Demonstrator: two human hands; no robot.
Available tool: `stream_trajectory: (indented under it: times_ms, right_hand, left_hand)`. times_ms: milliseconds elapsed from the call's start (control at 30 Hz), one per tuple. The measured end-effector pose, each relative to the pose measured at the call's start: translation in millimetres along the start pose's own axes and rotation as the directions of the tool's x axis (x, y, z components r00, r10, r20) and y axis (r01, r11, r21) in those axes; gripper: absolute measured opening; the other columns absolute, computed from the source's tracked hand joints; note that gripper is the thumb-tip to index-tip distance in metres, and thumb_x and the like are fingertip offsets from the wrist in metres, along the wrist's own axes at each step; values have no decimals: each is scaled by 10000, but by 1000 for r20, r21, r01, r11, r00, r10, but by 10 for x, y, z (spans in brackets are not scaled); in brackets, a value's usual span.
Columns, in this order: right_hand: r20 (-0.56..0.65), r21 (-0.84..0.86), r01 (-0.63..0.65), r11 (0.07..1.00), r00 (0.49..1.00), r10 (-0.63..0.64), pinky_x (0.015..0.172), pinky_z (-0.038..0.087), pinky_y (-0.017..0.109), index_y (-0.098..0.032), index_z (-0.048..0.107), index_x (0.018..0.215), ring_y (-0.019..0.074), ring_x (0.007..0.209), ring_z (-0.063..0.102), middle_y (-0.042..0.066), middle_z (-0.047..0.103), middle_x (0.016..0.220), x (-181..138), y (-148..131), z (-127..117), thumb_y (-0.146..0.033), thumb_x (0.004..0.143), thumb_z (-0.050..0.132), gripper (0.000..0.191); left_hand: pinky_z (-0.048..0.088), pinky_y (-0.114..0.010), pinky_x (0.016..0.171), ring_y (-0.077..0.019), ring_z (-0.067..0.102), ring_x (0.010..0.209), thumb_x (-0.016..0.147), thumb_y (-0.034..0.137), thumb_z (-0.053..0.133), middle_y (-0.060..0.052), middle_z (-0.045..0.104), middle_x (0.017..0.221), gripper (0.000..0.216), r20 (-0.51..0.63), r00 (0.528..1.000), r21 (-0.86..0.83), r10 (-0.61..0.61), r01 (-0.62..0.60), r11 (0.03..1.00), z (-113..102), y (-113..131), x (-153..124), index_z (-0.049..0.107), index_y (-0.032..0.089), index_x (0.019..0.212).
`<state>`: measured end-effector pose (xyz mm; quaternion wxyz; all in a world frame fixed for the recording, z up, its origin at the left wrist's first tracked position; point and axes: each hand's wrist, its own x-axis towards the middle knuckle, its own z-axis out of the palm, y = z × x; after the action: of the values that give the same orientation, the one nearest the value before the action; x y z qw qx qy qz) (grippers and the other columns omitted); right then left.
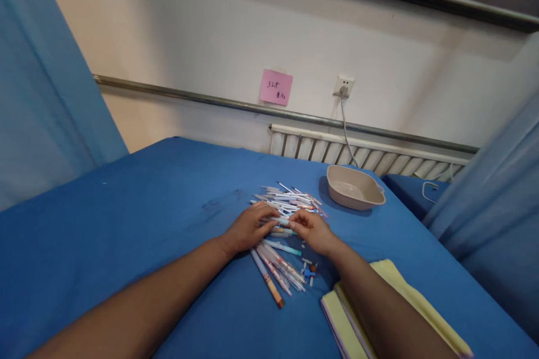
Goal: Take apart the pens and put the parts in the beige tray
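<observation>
Between my two hands lies a pale pen (281, 220), roughly level. My left hand (251, 226) has its fingers and thumb closed round the left end. At the right end, my right hand (312, 229) pinches the pen between thumb and fingertips. Just beyond them is a loose pile of thin pen refills (290, 197), white with some orange and pink. Nearer to me, several pen barrels (283, 269) lie fanned out, one with an orange-brown end. Small blue, white and brown pen parts (310, 272) are scattered right of the barrels. My fingers cover part of the pen.
A beige plastic basin (356, 202) stands at the back right of the blue-covered surface (126, 224). A folded yellow towel (343, 320) lies under my right forearm. Behind are a radiator (320, 148) and a plugged-in cord (346, 123). Blue curtains (46, 84) hang at both sides.
</observation>
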<state>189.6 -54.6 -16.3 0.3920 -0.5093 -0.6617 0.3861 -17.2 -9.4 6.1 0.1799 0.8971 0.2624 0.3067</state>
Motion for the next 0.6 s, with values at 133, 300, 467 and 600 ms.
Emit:
stream_trajectory:
  times_ms: [133, 300, 467, 600]
  right_hand:
    - [-28, 89, 15, 996, 1000, -12, 526, 346, 216, -180, 541, 744, 99, 562, 434, -36, 511, 633, 16, 34, 35, -367, 754, 579, 191]
    - [-78, -29, 41, 999, 996, -44, 518, 318, 216, -184, 578, 767, 102, 560, 426, -36, 522, 630, 0, 64, 64, -308, 752, 579, 125]
    - [-110, 52, 52, 997, 993, -46, 524, 327, 215, -187, 543, 770, 102, 558, 437, -43, 522, 631, 15, 54, 67, -297, 736, 609, 133]
    - [-122, 38, 68, 997, 991, -62, 533, 332, 217, -188, 548, 757, 106, 567, 456, -39, 536, 634, 17, 42, 37, -311, 735, 620, 144]
  left_hand:
    - [427, -287, 770, -177, 564, 831, 905, 310, 421, -48, 643, 860, 230, 59, 997, 102, -46, 40, 994, -2, 35, 23, 610, 178, 898]
    - [425, -287, 683, -173, 561, 694, 942, 361, 305, -40, 621, 716, 400, 140, 974, 178, -179, 153, 972, -26, 46, 39, 608, 173, 762]
    - [419, -284, 853, -185, 547, 968, 848, 348, 528, -67, 609, 1056, 292, 22, 999, 0, -40, 40, 999, -36, 74, 9, 552, 181, 1086]
    - [431, -260, 759, -161, 579, 826, 902, 315, 412, -31, 637, 878, 216, 15, 994, -24, -108, 108, 994, -26, 111, 10, 584, 186, 925]
